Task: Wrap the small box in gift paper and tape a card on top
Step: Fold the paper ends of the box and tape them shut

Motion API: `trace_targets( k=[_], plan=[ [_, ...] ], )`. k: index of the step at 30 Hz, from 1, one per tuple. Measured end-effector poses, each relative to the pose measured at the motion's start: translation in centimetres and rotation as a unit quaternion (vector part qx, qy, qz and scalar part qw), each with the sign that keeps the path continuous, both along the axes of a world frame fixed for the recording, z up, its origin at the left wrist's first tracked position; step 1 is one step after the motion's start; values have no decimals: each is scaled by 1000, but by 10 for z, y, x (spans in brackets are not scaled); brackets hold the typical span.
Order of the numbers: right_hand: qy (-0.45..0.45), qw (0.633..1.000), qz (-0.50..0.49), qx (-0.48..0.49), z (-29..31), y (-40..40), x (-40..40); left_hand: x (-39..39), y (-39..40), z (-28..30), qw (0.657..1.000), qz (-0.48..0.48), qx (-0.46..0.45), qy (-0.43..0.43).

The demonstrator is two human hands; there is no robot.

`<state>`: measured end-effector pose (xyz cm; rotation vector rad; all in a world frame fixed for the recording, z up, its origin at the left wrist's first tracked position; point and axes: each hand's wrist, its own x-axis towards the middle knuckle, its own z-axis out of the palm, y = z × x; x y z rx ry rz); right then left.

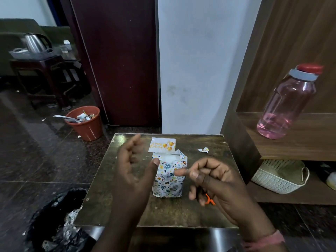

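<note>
The small box (168,176), wrapped in patterned gift paper whose far end is seen unsealed with flaps standing up, is placed near the middle of the wooden table (209,206). A birthday card (162,144) is laid flat on the table just behind the box, touching or nearly touching its far edge. The left hand (133,171) is held raised just left of the box, fingers relaxed and spread, nothing grasped; its thumb tip is seen over the box's upper left corner, though contact cannot be told. The right hand (214,180) is held just right of the box, fingers curled, and something thin appears pinched between thumb and forefinger, too small to identify. An orange object (209,200) is partly hidden beneath that hand. A paper scrap (203,150) is seen on the table, apart from the box.
</note>
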<state>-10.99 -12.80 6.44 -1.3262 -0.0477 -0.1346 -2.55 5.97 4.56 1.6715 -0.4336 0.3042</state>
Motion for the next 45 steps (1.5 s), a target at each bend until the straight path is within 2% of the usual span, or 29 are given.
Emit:
trace_targets(
  k=[3, 5, 10, 13, 17, 19, 22, 24, 27, 30, 34, 40, 42, 45],
  plan=[
    [8, 999, 17, -27, -1, 2, 0, 17, 4, -5, 980, -143, -33, 138],
    [20, 999, 13, -41, -2, 2, 1, 18, 2, -8, 965, -199, -45, 164],
    [55, 998, 25, -31, 0, 3, 2, 15, -2, -9, 959, -228, -19, 166],
    [72, 997, 33, -4, 2, 4, 2, 18, 0, -11, 968, -214, 16, 126],
    [88, 995, 36, 38, 4, 5, 1, 19, 2, -11, 965, -230, 20, 123],
    [90, 995, 14, 52, 7, 8, 2, 20, 4, -12, 967, -227, 32, 108],
    [69, 992, -82, 62, 16, 15, 6, 22, 4, -14, 973, -204, 60, 88],
    [41, 988, -148, 24, 22, 21, 9, 21, 4, -13, 975, -192, 85, 71],
    [23, 974, -201, -104, 26, 29, 10, 21, 5, -10, 974, -191, 98, 72],
    [39, 952, -210, -220, 22, 36, 11, 20, 7, -7, 975, -183, 93, 83],
    [54, 925, -210, -311, 15, 33, 9, 20, 7, -4, 975, -175, 92, 102],
    [46, 916, -182, -355, 17, 28, 5, 21, 8, -4, 976, -173, 60, 118],
    [45, 913, -197, -356, 18, 29, 5, 21, 8, -5, 977, -163, 70, 117],
    [47, 887, -249, -386, 19, 39, 9, 21, 8, -7, 979, -158, 71, 108]
  ],
)
